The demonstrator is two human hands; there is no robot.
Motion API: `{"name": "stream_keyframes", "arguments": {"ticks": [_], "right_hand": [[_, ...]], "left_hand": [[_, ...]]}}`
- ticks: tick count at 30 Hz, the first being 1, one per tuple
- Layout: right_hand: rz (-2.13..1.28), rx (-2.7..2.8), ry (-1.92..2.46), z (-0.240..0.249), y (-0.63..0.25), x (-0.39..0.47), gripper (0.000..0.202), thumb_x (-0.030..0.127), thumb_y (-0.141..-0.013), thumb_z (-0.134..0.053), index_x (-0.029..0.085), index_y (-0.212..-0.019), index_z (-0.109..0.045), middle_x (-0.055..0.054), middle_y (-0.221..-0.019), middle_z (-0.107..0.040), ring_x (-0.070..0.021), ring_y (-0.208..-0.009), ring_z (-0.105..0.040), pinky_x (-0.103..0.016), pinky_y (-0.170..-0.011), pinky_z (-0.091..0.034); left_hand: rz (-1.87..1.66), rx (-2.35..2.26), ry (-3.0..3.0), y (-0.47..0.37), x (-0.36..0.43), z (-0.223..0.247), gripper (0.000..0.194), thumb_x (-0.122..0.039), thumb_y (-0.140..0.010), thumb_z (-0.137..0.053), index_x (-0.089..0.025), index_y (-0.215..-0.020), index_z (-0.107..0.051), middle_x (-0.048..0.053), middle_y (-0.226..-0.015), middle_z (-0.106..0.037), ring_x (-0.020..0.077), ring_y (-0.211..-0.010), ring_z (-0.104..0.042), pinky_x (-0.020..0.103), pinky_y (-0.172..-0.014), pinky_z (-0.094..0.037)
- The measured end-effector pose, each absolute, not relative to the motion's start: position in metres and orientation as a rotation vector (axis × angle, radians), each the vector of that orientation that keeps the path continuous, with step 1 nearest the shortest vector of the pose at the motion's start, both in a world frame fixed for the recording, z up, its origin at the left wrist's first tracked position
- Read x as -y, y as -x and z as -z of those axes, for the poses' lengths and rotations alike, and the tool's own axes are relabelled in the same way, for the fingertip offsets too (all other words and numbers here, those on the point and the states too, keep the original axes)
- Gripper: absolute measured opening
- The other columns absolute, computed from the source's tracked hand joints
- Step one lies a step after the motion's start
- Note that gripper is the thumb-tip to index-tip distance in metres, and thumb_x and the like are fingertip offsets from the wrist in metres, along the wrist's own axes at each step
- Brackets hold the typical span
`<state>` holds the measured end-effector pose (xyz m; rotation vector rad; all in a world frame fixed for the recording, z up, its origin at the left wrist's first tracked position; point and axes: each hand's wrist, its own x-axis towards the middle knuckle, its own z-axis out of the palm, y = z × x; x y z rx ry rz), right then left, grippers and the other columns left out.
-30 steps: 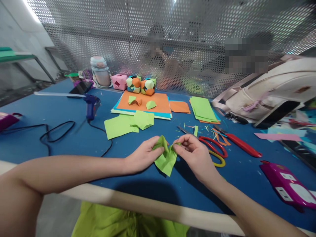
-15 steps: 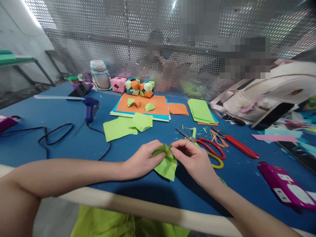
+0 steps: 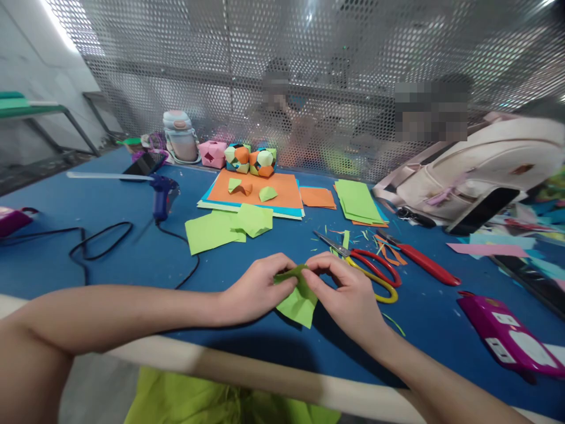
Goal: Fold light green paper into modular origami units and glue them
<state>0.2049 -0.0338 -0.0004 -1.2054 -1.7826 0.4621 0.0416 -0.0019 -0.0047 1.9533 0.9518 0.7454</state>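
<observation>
I held the creased green paper (image 3: 296,307) just above the near middle of the blue table (image 3: 145,259), between my two hands. My left hand (image 3: 258,291) was closed on its left side, thumb laid over the front and fingers tucked behind, probably to steady the sheet. My right hand (image 3: 346,297) was drawn narrow, thumb and fingertips pinching the far right edge beside the left fingers — a grip that, I judge, let me work the edge in small amounts. What the fingers did behind the paper I cannot tell.

A loose corner of the paper pointed near, toward me, and a little right. The longest stretch in view ran from the pinched far edge down to that corner; my hands covered the rest, so I could not be sure of its true long axis.

The scissors (image 3: 346,252) lay just beyond my right hand, tips far and left, handles near and right, seemingly within easy reach. Flat green sheets (image 3: 209,231) sat far and left of my hands, apart from them, and the glue gun (image 3: 161,199) stood farther left — likely to leave the near space free for folding.
</observation>
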Motion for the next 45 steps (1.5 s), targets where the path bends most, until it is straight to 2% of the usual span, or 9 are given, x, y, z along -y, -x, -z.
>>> {"name": "stream_keyframes", "arguments": {"ticks": [9,13,18,22,25,31,37,45], "right_hand": [[-0.492,1.784,1.2,0.001,-0.208,0.029,0.011,0.021,-0.081,-0.056,0.019,-0.07,-0.058,-0.001,-0.071,-0.061,-0.0124,-0.064,-0.055,-0.023,-0.059,-0.046],[-0.574,1.769,1.224,0.002,-0.209,0.028,0.011,0.023,-0.08,-0.058,0.018,-0.071,-0.06,0.0,-0.07,-0.061,-0.0116,-0.062,-0.055,-0.022,-0.058,-0.045],[-0.662,1.75,1.26,0.005,-0.211,0.027,0.011,0.027,-0.08,-0.059,0.018,-0.073,-0.061,0.0,-0.07,-0.062,-0.0125,-0.062,-0.056,-0.023,-0.057,-0.045],[-0.715,1.736,1.271,0.007,-0.21,0.028,0.012,0.03,-0.077,-0.061,0.018,-0.079,-0.062,-0.001,-0.071,-0.062,-0.013,-0.063,-0.056,-0.024,-0.058,-0.047],[-0.749,1.746,1.306,0.007,-0.209,0.028,0.014,0.026,-0.074,-0.061,0.017,-0.085,-0.061,-0.001,-0.072,-0.061,-0.0128,-0.064,-0.057,-0.024,-0.059,-0.048],[-0.843,1.679,1.296,0.009,-0.21,0.025,0.014,0.025,-0.075,-0.06,0.017,-0.086,-0.06,-0.002,-0.074,-0.063,-0.0131,-0.067,-0.059,-0.024,-0.062,-0.051],[-0.897,1.659,1.296,0.006,-0.212,0.024,0.013,0.028,-0.077,-0.059,0.017,-0.084,-0.061,-0.001,-0.071,-0.062,-0.0124,-0.064,-0.058,-0.023,-0.057,-0.049],[-0.745,1.796,1.341,0.006,-0.212,0.027,0.013,0.027,-0.08,-0.056,0.017,-0.071,-0.058,0.001,-0.064,-0.056,-0.0109,-0.058,-0.051,-0.021,-0.053,-0.042]], "left_hand": [[-0.694,-0.956,-1.849,-0.039,-0.003,-0.007,0.013,-0.023,-0.075,-0.051,-0.015,-0.071,-0.06,-0.001,-0.072,-0.055,0.0114,-0.07,-0.048,0.021,-0.064,-0.038],[-0.613,-0.992,-1.744,-0.039,-0.005,-0.011,0.015,-0.025,-0.074,-0.051,-0.014,-0.065,-0.057,-0.005,-0.06,-0.046,0.0081,-0.056,-0.039,0.02,-0.052,-0.032],[-0.602,-0.998,-1.751,-0.041,-0.006,-0.01,0.013,-0.024,-0.07,-0.054,-0.014,-0.063,-0.054,-0.006,-0.056,-0.038,0.0071,-0.054,-0.033,0.02,-0.051,-0.028],[-0.612,-1.018,-1.704,-0.041,-0.006,-0.01,0.013,-0.025,-0.069,-0.054,-0.014,-0.062,-0.053,-0.006,-0.057,-0.041,0.0076,-0.055,-0.035,0.02,-0.05,-0.029],[-0.624,-1.05,-1.637,-0.041,-0.007,-0.011,0.012,-0.025,-0.068,-0.055,-0.014,-0.064,-0.053,-0.005,-0.059,-0.044,0.0079,-0.055,-0.038,0.019,-0.05,-0.03],[-0.653,-1.071,-1.612,-0.041,-0.009,-0.009,0.012,-0.024,-0.067,-0.057,-0.015,-0.062,-0.052,-0.006,-0.057,-0.044,0.0074,-0.053,-0.039,0.019,-0.049,-0.031],[-0.652,-1.048,-1.611,-0.04,-0.009,-0.006,0.012,-0.024,-0.069,-0.056,-0.015,-0.064,-0.051,-0.006,-0.058,-0.045,0.0073,-0.054,-0.039,0.019,-0.049,-0.031],[-0.652,-1.0,-1.645,-0.039,-0.008,-0.005,0.016,-0.028,-0.072,-0.055,-0.014,-0.064,-0.053,-0.005,-0.057,-0.042,0.0073,-0.054,-0.036,0.019,-0.049,-0.029]]}}
